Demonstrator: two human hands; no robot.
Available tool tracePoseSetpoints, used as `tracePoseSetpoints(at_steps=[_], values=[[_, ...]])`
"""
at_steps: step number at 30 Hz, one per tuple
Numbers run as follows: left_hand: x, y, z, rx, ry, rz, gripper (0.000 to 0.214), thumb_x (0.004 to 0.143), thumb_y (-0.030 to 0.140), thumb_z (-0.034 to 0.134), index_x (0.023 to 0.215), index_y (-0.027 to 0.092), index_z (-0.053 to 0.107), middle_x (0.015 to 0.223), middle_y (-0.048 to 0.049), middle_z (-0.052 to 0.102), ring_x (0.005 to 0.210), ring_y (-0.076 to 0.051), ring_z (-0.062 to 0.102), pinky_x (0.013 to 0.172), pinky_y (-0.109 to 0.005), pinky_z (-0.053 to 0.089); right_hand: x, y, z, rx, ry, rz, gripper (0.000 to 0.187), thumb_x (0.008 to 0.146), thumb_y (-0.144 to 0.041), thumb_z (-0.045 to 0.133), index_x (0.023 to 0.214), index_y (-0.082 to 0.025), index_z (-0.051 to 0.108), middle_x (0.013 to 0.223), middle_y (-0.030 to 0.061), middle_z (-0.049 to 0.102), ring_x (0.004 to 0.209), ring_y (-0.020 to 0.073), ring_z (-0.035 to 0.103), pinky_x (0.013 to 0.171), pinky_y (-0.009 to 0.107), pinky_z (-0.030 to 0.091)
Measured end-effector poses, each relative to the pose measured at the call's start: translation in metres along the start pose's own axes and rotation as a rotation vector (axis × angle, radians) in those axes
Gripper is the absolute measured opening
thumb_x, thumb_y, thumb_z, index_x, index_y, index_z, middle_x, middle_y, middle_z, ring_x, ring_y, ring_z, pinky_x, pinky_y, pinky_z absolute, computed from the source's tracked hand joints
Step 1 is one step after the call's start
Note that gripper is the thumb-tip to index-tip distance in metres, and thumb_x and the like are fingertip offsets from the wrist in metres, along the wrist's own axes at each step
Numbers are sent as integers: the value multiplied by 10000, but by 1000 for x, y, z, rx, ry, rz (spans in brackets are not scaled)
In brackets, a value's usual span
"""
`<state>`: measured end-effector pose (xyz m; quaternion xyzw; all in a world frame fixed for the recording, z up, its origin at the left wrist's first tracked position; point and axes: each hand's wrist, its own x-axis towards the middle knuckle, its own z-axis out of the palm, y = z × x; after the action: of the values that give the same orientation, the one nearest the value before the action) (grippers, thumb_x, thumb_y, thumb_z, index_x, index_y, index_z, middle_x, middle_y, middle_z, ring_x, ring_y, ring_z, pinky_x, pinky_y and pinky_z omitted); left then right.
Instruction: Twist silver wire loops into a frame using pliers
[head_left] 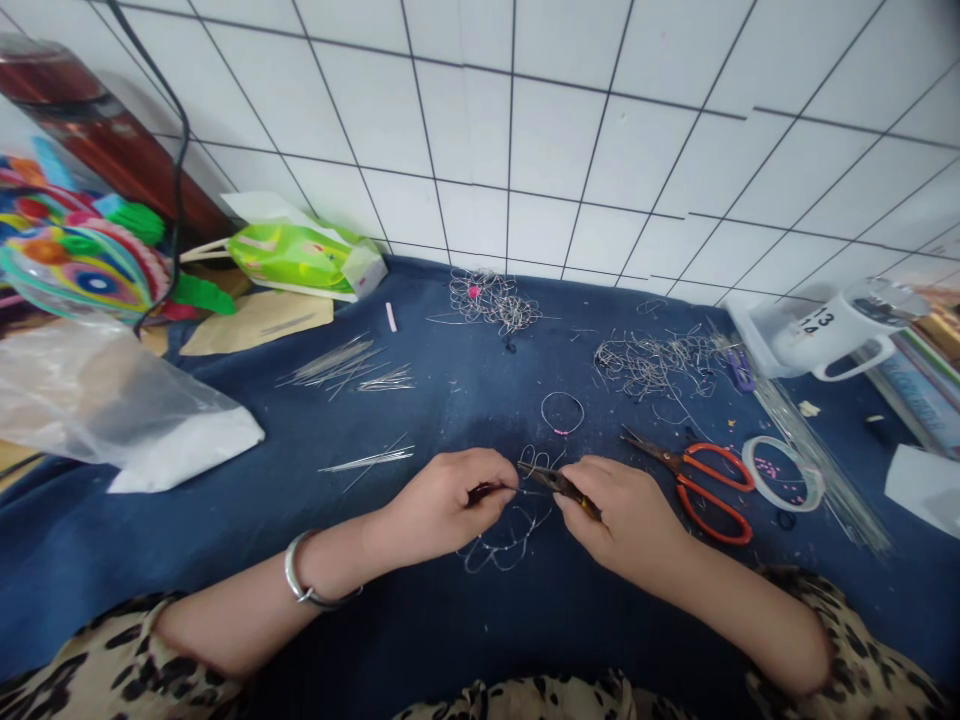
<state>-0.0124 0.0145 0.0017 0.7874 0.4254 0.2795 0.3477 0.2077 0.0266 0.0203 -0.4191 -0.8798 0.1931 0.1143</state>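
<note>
My left hand is closed in a pinch on a thin wire that stretches toward the other hand. Something dark shows between its thumb and finger, too shaded to make out. My right hand grips a pair of pliers, jaws pointing left at the wire. Bent wire loops hang or lie just below the hands; which, I cannot tell. Behind the pliers, a wire ring with pink beads rests on the dark blue cloth.
Orange-handled scissors and a white ring-shaped dish with pink beads lie right. Tangled wire, another tangle and straight wires lie farther back. A white mug, green packet and plastic bag stand around the edges.
</note>
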Motion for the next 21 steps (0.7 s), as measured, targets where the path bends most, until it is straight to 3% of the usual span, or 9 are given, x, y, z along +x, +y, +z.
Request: tracePoseSetpoints(at_steps=[17, 21], values=[[0, 2, -3, 13, 6, 1, 94, 785, 84, 479, 772, 162, 530, 689, 18, 519, 620, -94, 471, 588, -223, 381, 0, 1, 3, -70, -30, 9, 109, 826, -208, 449, 774, -180, 541, 732, 17, 551, 693, 123, 499, 651, 239, 365], [1, 2, -3, -200, -12, -124, 82, 860, 167, 445, 805, 154, 504, 711, 11, 520, 602, -88, 478, 571, -223, 394, -1, 0, 1, -56, -11, 12, 103, 820, -206, 453, 803, -181, 552, 744, 19, 554, 706, 126, 503, 654, 237, 369]])
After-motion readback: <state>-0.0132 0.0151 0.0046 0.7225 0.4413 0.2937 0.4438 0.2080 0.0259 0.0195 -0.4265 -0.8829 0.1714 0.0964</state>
